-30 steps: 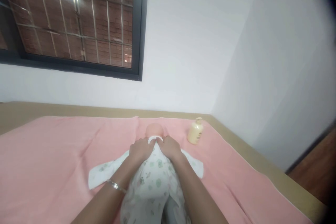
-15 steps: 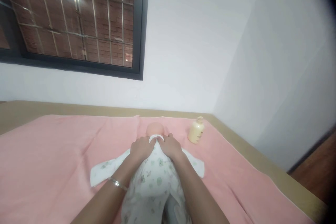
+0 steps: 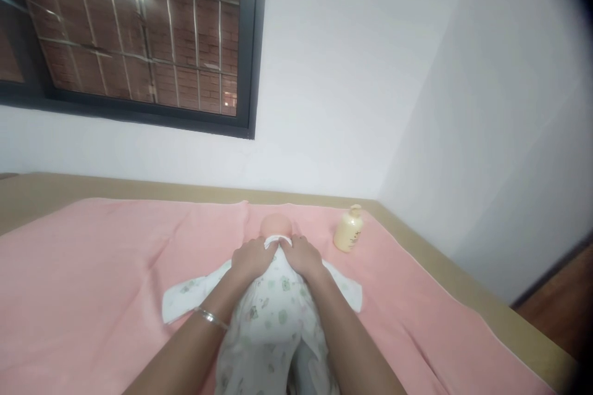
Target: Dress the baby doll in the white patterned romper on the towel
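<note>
A baby doll [image 3: 276,224] lies on a pink blanket, its smooth head pointing away from me. It is in a white baby romper [image 3: 281,302] with a green print, whose sleeves spread out to both sides. My left hand [image 3: 254,258] is closed on the romper at the left of the collar, thumb near the neckline. At the right of the collar, my right hand [image 3: 302,256] grips the cloth in the same way, the two thumbs almost meeting. Most fingertips are hidden behind the shoulders. The lower part of the romper hangs loose toward me, between my forearms.
A pale yellow pump bottle [image 3: 348,231] stands on the pink blanket [image 3: 111,259], right of the doll's head. Beneath the blanket is a tan surface [image 3: 445,253] against white walls. A dark-framed window [image 3: 248,62] with bars is at the upper left.
The view has shifted slightly. Both hands stay at the collar, and the doll, romper and bottle keep their places.
</note>
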Available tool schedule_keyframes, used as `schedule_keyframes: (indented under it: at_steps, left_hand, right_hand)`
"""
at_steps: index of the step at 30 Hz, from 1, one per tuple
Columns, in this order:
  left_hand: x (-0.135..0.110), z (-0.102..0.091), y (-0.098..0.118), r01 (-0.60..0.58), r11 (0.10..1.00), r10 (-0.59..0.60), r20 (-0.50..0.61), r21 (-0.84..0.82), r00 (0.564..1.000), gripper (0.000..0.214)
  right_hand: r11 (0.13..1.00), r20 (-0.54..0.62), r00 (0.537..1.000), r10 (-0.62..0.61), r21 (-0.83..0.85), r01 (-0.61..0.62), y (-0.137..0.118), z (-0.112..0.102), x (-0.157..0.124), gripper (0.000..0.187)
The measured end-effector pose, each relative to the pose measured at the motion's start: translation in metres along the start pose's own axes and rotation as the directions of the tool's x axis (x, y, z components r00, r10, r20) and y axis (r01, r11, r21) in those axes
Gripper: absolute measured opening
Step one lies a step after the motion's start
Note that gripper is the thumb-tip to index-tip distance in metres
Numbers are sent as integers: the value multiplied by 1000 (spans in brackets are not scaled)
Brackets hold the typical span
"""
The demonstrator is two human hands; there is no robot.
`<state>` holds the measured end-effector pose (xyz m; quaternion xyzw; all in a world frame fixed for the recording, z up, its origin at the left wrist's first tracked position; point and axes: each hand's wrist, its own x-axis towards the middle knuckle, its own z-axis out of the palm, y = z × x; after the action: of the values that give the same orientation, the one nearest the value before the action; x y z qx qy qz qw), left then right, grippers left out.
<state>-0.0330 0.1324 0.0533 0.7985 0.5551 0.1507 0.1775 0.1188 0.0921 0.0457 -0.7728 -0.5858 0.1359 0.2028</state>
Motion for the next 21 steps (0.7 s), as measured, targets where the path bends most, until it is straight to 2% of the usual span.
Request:
schedule_keyframes:
  at_steps: [21]
  left_hand:
    - [-1, 0, 2, 33, 999, -35, -62, -30, 997, 60]
  right_hand:
    - [999, -19, 999, 29, 12, -29, -4, -4, -3, 67]
